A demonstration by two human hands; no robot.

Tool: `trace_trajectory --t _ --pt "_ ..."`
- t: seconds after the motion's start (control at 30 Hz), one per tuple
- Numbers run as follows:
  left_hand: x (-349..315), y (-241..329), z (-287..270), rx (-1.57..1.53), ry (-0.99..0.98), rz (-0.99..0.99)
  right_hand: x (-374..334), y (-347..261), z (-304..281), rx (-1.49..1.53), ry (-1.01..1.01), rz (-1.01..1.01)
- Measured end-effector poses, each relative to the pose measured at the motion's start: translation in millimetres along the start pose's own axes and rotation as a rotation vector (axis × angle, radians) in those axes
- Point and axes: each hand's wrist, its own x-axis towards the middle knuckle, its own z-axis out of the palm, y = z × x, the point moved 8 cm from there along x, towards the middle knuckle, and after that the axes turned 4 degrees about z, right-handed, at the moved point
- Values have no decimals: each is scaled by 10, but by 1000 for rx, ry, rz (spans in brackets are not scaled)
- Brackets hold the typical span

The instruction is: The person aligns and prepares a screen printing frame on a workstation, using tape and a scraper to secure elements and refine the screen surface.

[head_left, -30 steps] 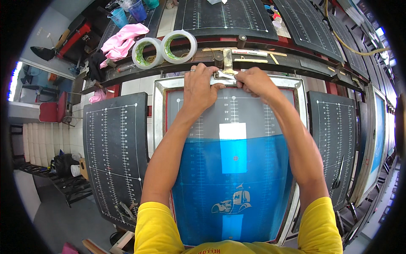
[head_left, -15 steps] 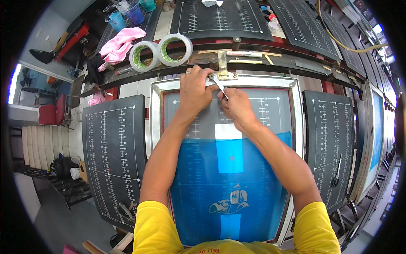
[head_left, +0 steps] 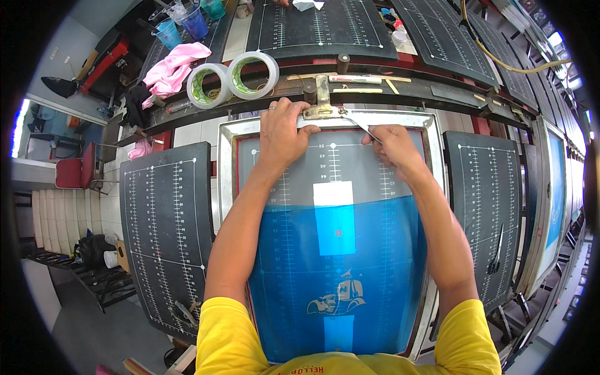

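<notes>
In front of me lies a silkscreen frame [head_left: 439, 206] with a blue-coated mesh [head_left: 294, 244] that carries a scooter picture. A metal hinge clamp [head_left: 323, 94] with bolts sits on the middle of its far bar. Just left of this clamp, my left hand [head_left: 284, 134] grips the far bar, fingers over the edge and thumb on the near side. My right hand [head_left: 398, 152] is closed on the end of a wrench [head_left: 360, 124]. The wrench slants up and left, its head at the bolt on the clamp's right side. White paper [head_left: 332, 192] shows beneath the mesh.
Two tape rolls [head_left: 252, 75], a pink cloth [head_left: 175, 65] and a marker [head_left: 355, 79] lie beyond the frame on the rail. Dark printing boards [head_left: 165, 231] flank it; scissors [head_left: 497, 250] rest on the right one. Another person's hand [head_left: 281, 2] shows at the far edge.
My right hand has swung right with the wrench, whose head has gone from the clamp's left bolt to its right one. The left hand stays on the bar. Another person's hand has appeared far off.
</notes>
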Motion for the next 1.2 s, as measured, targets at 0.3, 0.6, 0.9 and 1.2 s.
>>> trace_trajectory --t 0.3,0.6,0.9,1.2 --pt "10 23 -5 -7 1 17 246 -311 -164 -246 -66 7" --pt "3 12 -20 -7 1 3 267 -351 -151 -243 -121 49" --pt "8 22 -4 2 4 -11 223 -160 -68 65 -123 90" --pt "3 33 6 3 31 5 5 131 245 511 7 73"
